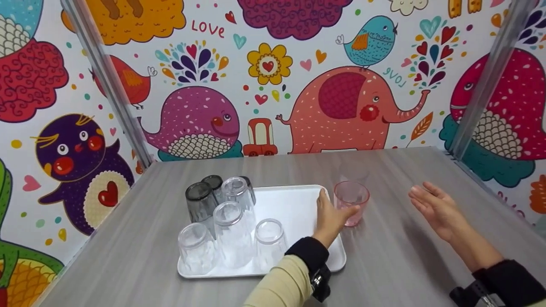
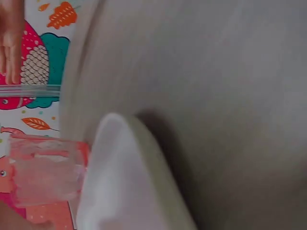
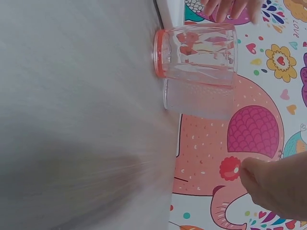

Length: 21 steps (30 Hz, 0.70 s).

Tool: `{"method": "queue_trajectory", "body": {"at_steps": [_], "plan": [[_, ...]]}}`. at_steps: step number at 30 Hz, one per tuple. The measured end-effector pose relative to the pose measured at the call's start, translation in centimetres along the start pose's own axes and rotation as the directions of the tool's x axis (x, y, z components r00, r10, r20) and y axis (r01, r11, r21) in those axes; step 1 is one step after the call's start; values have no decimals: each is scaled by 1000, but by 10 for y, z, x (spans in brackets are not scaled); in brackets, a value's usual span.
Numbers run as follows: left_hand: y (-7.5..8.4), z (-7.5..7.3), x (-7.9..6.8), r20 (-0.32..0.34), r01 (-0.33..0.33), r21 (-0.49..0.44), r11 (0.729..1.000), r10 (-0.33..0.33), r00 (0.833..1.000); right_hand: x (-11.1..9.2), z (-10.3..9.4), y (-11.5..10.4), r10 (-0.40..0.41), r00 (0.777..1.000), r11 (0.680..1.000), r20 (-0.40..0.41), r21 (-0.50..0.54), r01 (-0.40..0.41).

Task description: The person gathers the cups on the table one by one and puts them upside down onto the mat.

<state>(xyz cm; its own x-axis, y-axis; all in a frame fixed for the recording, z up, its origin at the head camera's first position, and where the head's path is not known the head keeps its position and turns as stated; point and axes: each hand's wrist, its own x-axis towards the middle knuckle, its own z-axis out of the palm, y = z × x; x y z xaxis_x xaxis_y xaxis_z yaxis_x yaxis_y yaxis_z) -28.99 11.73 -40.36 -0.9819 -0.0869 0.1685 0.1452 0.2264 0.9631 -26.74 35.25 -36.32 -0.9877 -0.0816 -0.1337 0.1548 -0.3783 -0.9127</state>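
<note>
A pink glass [image 1: 351, 200] stands upright on the table just right of the white tray. My left hand [image 1: 332, 215] is beside it over the tray's right edge, the thumb stretched across the front of the glass and the fingers on its left. In the right wrist view the left fingers [image 3: 232, 8] appear apart from the pink glass [image 3: 196, 53]. Behind the pink glass is a clear glass [image 3: 199, 100], faint in the head view. Off to the right, my right hand [image 1: 439, 211] hangs above the table, fingers straight together, holding nothing.
On the left half of the white tray [image 1: 294, 204] several glasses stand mouth down: clear ones [image 1: 232, 238] in front, dark grey ones [image 1: 201, 200] at the back left. A patterned wall [image 1: 273, 98] with metal posts [image 1: 108, 85] borders the table [image 1: 384, 264].
</note>
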Motion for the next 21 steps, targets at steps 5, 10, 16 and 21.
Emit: {"method": "queue_trajectory", "body": {"at_steps": [5, 10, 16, 21], "plan": [[-16, 13, 5, 30, -5, -16, 1000, 6, 1000, -3, 1, 1, -10, 1000, 1000, 18, -28, 10], [-22, 18, 6, 18, -3, -55, 998, 4, 1000, -6, 2, 3, -7, 1000, 1000, 19, -29, 7], [-22, 32, 7, -13, -41, -107, 993, 40, 999, -9, -1, 3, -14, 1000, 999, 21, -33, 14], [-22, 42, 10, -68, -73, -70, 995, 68, 995, -13, -6, 1, -9, 999, 999, 40, -44, 11]]}}
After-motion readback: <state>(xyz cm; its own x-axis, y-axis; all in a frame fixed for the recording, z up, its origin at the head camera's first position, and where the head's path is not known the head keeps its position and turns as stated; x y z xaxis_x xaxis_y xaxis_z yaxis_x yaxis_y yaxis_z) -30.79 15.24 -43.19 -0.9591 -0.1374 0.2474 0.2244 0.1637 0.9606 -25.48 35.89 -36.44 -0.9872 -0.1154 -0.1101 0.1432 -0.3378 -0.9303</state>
